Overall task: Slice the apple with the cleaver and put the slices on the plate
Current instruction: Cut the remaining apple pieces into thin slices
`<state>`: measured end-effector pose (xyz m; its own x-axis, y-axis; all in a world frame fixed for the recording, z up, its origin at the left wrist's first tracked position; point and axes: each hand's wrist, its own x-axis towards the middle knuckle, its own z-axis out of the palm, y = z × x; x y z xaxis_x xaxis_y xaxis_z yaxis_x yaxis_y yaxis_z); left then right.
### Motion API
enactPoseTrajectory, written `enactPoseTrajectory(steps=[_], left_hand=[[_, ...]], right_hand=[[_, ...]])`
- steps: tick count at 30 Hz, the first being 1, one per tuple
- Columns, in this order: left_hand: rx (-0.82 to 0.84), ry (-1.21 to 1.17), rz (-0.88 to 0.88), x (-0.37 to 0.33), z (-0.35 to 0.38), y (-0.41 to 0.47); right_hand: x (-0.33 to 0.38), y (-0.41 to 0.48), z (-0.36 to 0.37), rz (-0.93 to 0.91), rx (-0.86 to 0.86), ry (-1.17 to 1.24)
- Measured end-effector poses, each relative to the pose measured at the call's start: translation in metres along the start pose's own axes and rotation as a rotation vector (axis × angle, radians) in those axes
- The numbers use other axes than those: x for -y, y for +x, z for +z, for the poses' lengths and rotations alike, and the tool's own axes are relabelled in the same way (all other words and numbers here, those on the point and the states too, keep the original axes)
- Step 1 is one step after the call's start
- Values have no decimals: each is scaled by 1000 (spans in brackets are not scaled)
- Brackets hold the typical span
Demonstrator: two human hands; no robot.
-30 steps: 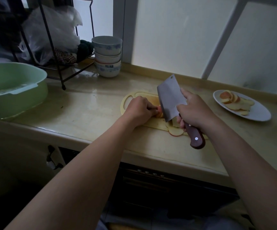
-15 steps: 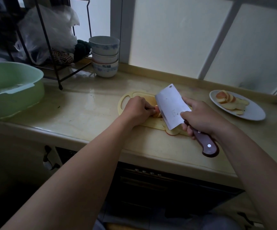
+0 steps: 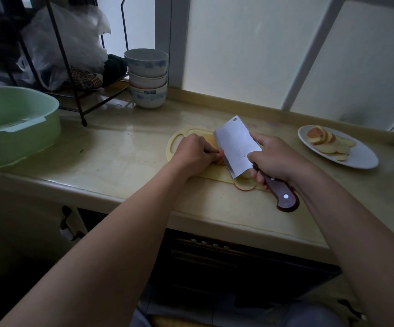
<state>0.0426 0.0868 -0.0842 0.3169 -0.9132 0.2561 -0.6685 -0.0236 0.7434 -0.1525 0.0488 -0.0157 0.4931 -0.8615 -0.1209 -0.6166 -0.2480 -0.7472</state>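
The cleaver (image 3: 237, 147) sits over the pale yellow cutting board (image 3: 174, 143) in the middle of the counter (image 3: 120, 159). Its long axis runs from the dark wooden handle, which points back toward the person and to their right, up to the squared far end with the hanging hole, which points away and slightly left. The blade leans over so its broad flat faces upward, and the cutting edge faces left and down against the apple (image 3: 220, 159). The right hand (image 3: 277, 159) grasps the cleaver, fingers wrapped around the handle where it meets the blade and the thumb lying on the flat. The left hand (image 3: 194, 153) is curled over the small remaining piece of apple, pinning it to the board with bent fingertips just beside the edge; most of the fruit is hidden under that hand. A cut slice (image 3: 245, 186) lies at the board's near rim, below the blade. Off to the right, well apart, a white plate (image 3: 363, 161) holds a fan of slices (image 3: 325, 142). To the far left stand stacked bowls (image 3: 147, 79), a wire rack (image 3: 73, 67) and a green basin (image 3: 18, 123).
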Motion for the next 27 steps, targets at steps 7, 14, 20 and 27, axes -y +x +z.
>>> enactPoseTrajectory(steps=[7,14,20,27], left_hand=[[-8,-27,-13,2,2,1],[-27,-10,-34,5,3,3],[-32,-3,-17,6,4,3],[-29,-25,-29,5,4,3]], right_hand=[[4,1,4,-12,9,-22],[14,13,25,18,32,-11],[11,15,23,28,35,-16],[11,10,19,27,65,-28]])
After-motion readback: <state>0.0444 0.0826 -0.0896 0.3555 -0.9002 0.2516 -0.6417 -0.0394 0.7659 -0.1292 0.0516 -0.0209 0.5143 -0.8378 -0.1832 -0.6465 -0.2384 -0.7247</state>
